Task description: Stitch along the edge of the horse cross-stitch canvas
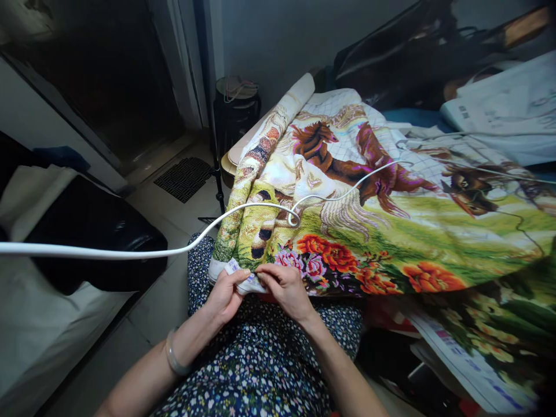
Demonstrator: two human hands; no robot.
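A large cross-stitch canvas [334, 174] with horses and red flowers spreads in front of me, its left side wound into a roll [260, 145]. Close to my lap, my left hand [226, 293] pinches the white lower edge [248, 284] of the canvas between thumb and fingers. Just right of it, my right hand [284, 289] is closed in a pinch near the same edge. Whatever sits between its fingertips is too small to make out. A white cable [243, 207] crosses in front of the canvas.
A black sofa-like seat [99, 237] stands on the left. Behind the roll are a dark stool [237, 104] and a thin black stand [217, 174]. White plastic bags [512, 110] lie at the back right. A patterned mat [183, 178] lies on the floor.
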